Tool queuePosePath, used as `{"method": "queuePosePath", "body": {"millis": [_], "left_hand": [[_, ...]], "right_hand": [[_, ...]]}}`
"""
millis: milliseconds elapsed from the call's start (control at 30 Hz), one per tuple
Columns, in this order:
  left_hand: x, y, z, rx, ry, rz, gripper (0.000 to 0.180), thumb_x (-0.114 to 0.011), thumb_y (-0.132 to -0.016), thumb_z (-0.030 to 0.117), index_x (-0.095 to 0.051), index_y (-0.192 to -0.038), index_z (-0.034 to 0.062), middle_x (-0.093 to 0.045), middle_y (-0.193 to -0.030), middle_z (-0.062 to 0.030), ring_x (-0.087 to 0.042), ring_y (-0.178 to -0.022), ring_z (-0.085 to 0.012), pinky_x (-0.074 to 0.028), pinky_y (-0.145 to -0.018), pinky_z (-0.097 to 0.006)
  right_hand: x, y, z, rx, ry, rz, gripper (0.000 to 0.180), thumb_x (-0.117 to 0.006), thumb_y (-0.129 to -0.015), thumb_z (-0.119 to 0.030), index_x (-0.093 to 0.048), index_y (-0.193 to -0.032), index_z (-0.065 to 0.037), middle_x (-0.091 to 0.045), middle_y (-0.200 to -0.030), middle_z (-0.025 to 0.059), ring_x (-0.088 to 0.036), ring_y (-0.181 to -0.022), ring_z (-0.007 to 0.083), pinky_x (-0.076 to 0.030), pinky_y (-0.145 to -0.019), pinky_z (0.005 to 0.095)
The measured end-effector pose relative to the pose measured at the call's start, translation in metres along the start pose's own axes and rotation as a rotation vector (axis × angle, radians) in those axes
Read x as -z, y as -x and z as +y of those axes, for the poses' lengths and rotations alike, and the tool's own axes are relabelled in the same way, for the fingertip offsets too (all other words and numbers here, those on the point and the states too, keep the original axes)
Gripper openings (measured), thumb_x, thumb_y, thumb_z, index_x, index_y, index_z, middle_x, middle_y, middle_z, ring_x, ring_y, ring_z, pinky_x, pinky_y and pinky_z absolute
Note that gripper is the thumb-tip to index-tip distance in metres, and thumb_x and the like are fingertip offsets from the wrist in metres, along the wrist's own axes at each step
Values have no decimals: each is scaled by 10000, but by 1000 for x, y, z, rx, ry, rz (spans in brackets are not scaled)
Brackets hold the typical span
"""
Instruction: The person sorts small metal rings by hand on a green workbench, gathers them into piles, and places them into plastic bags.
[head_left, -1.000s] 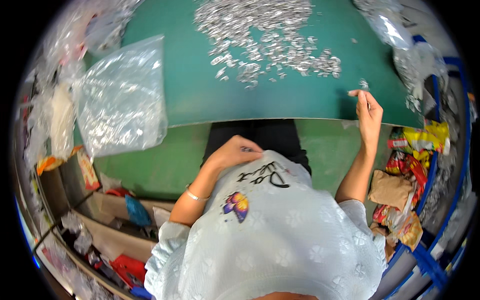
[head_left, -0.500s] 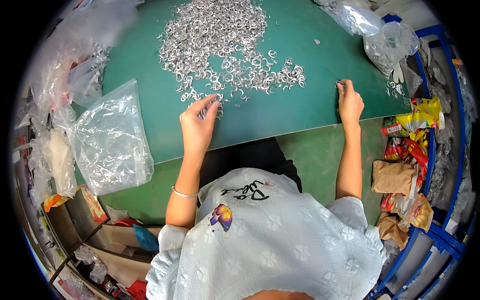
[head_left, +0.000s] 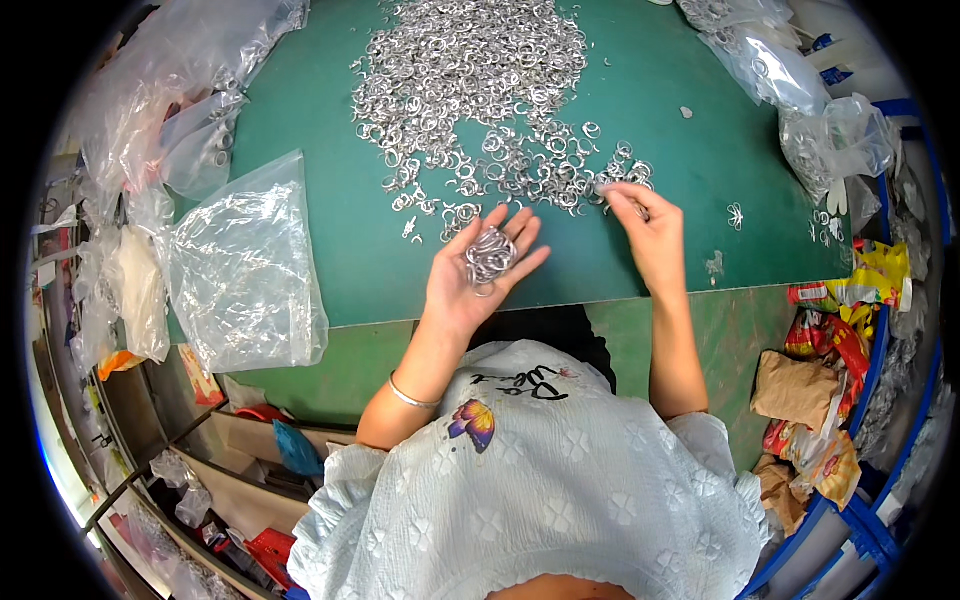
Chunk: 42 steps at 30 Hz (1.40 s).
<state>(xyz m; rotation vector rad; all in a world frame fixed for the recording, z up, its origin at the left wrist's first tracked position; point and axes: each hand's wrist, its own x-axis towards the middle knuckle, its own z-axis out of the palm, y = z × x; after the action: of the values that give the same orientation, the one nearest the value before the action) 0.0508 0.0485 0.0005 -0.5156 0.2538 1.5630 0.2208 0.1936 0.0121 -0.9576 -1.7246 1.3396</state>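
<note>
My left hand (head_left: pixel 470 275) is turned palm up with its fingers spread, cradling a clump of silver metal rings (head_left: pixel 490 257). Many such rings, some looking like open crescents, make up a large loose pile (head_left: pixel 470 70) on the green tabletop (head_left: pixel 370 275). At the pile's right-hand edge, my right hand (head_left: pixel 652 235) has thumb and fingers pinched together low over the table. Whatever lies between those fingertips is too small to make out. Farther right, a small separate bunch of silver pieces (head_left: pixel 736 216) rests on the tabletop.
A clear plastic bag (head_left: pixel 245 270) hangs over the table's near left edge. More plastic bags line the far left (head_left: pixel 200 100) and far right (head_left: pixel 840 145). Another few silver bits (head_left: pixel 828 228) lie near the right edge. Blue shelving (head_left: pixel 870 370) with colourful packets stands at right.
My right hand has moved left from the small bunch to the edge of the pile. My left hand has rolled palm up, exposing the rings in it. The whole view has shifted slightly.
</note>
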Motion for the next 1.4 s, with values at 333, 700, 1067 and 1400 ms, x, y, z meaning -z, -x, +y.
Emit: {"method": "queuePosePath", "body": {"millis": [333,700,1067,1400], "left_hand": [[-7,-1,-8,-10,-35,-38,257,-443,-950,126,-552,-1167,45,-392,-1407,-186,-326,-1338,-355,-282,-1088,-551],[-15,1,-18,-62,-53,12,483,-458,-900,55,-319,-1360,13,-323,-1442,-209,-311,-1345,-359,-264,-1112,-516],[-15,5,-21,-48,-67,32,437,-469,-906,73,-377,-1327,3,-363,-1419,-199,-351,-1324,-350,-313,-1091,-503],[-11,-15,-29,43,-182,-66,370,-414,-972,257,-463,-1258,28,-521,-1264,-133,-516,-1171,-281,-385,-1038,-491]], "right_hand": [[-12,-15,8,223,730,-25,179,-722,-767,-208,-673,-890,-88,-637,-777,69,-607,-607,269,-464,-539,364],[9,-19,1,196,865,-120,169,-690,-802,-198,-669,-936,-96,-670,-851,87,-636,-673,277,-486,-573,360],[-10,-22,1,163,924,-82,139,-656,-825,-178,-626,-906,-68,-655,-795,114,-622,-688,339,-470,-575,434],[-23,-2,-16,-324,-956,-423,171,-491,-849,-7,-475,-1018,-24,-560,-1043,132,-542,-803,144,-443,-632,248]]}}
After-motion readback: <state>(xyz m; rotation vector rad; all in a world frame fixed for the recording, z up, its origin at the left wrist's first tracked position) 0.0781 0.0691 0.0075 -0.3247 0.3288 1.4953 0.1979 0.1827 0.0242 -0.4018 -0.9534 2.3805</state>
